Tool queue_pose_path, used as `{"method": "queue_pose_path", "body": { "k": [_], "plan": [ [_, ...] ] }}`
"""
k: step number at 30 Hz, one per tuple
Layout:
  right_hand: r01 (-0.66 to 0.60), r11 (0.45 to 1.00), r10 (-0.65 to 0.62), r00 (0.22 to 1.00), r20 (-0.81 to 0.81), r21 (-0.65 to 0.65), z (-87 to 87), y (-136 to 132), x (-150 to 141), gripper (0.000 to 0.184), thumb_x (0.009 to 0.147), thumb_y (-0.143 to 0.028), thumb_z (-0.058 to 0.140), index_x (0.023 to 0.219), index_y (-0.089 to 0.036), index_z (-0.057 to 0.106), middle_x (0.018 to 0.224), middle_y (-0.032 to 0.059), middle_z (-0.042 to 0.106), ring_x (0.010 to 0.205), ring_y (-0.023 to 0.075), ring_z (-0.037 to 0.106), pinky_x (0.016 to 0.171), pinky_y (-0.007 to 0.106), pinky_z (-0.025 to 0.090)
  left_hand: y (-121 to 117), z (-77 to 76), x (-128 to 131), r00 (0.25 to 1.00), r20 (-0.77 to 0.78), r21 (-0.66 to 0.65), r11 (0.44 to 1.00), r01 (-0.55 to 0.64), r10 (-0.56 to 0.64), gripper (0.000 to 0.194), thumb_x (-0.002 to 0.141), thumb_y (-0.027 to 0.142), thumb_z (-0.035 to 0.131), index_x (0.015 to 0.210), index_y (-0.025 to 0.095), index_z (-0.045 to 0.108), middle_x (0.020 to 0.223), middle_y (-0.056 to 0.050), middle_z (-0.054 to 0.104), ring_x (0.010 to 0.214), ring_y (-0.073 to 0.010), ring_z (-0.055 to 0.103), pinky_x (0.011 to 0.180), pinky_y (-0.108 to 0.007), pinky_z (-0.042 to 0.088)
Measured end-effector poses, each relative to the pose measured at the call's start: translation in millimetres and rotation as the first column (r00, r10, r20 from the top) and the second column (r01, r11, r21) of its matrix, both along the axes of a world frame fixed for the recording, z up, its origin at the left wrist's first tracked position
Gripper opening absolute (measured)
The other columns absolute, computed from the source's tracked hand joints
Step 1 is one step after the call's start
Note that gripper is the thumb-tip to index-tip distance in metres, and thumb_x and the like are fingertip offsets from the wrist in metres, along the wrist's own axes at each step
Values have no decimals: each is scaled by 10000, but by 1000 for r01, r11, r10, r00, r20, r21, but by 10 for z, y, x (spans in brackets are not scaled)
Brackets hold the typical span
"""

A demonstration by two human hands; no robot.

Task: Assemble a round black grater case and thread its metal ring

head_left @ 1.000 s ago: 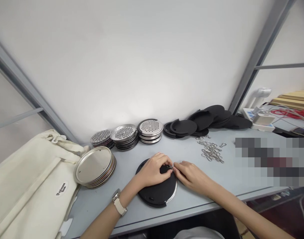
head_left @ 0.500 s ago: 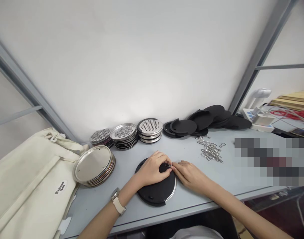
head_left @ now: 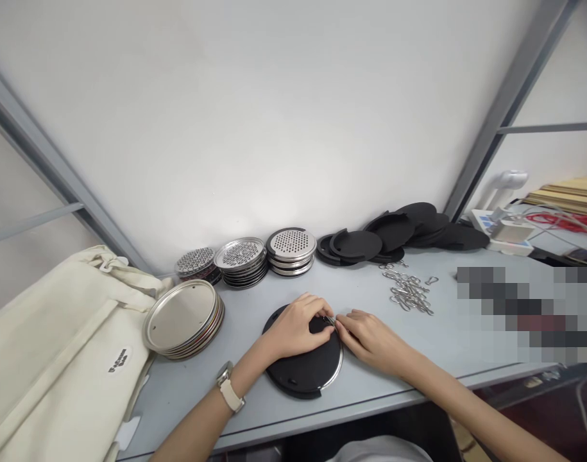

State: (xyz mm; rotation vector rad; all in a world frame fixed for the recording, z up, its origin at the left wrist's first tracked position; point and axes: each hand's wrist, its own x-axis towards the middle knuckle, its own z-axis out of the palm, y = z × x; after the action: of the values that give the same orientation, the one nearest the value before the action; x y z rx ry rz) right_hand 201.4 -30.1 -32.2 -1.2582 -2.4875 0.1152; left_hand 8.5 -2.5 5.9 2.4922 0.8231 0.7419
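A round black disc (head_left: 305, 373) with a silvery metal rim along its right side lies flat near the table's front edge. Across its upper part lies my left hand (head_left: 296, 330), thumb and fingers curled together at the disc's upper right edge around a small metal spring clip (head_left: 330, 320). From the right, my right hand (head_left: 367, 337) pinches the same clip with its fingertips, just off the disc's edge. How the clip sits against the disc is mostly hidden by my fingers. More wire clips (head_left: 408, 292) lie in a loose pile beyond my right hand.
Stacked grater discs (head_left: 242, 253) and perforated discs (head_left: 293, 242) stand along the wall. At left are a stack of plain metal discs (head_left: 182, 314) and a cream bag (head_left: 67, 340). Black discs (head_left: 355, 246) are heaped at the back right, near a white device (head_left: 509, 228).
Both hands stay at the disc's upper right edge with fingers pinched at the clip. Only tiny finger shifts show, and the whole view has drifted slightly.
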Motion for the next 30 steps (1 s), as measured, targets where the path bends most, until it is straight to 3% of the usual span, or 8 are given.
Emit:
{"method": "queue_pose_path", "body": {
  "k": [30],
  "plan": [
    [85, 996, -85, 996, -31, -2, 22, -6, 20, 324, 966, -236, 227, 792, -185, 495, 621, 14, 520, 561, 155, 479, 563, 274, 304, 9, 1, -23, 998, 18, -31, 998, 56, -55, 170, 802, 155, 593, 965, 185, 555, 885, -15, 599, 860, -155, 533, 803, -275, 441]
  ]
}}
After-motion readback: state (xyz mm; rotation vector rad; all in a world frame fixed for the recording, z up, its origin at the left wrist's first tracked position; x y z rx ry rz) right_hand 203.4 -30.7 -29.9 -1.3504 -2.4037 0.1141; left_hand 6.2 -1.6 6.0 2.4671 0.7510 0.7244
